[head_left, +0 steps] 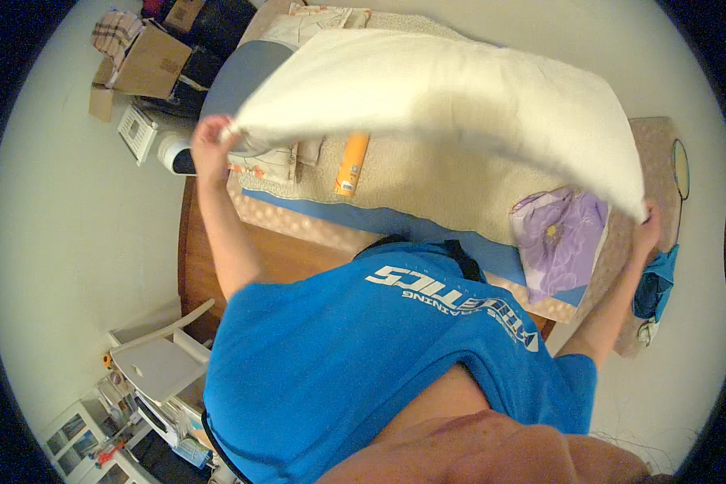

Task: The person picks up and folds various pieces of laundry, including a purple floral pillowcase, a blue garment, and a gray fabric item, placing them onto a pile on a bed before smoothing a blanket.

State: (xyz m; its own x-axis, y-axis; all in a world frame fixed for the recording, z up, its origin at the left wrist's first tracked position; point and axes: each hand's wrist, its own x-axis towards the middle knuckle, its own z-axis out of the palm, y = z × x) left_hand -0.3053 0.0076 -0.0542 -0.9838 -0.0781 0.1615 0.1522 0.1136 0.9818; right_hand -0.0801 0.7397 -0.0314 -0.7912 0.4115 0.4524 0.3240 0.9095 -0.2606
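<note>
My left hand [212, 147] is closed on one corner of a large white padded cloth [452, 81], at the far left. On the right, my right hand [647, 230] pinches another corner of it. Stretched between both hands, the cloth bulges away from me above the bed [419, 173]; whether it is a quilt or a large pillow I cannot tell. Beneath its near edge lies an orange tube [352, 165], partly covered from view. A purple and white flowered cloth [561, 234] rests crumpled on the bed near my right forearm.
A badminton racket [681, 169] and a teal cloth bag [655, 286] lie beyond my right hand. Flowered pillows [278, 165] and a grey-blue rounded thing [246, 73] are at the left. Cardboard boxes [153, 60] stand far left; a white chair [157, 363] is near left.
</note>
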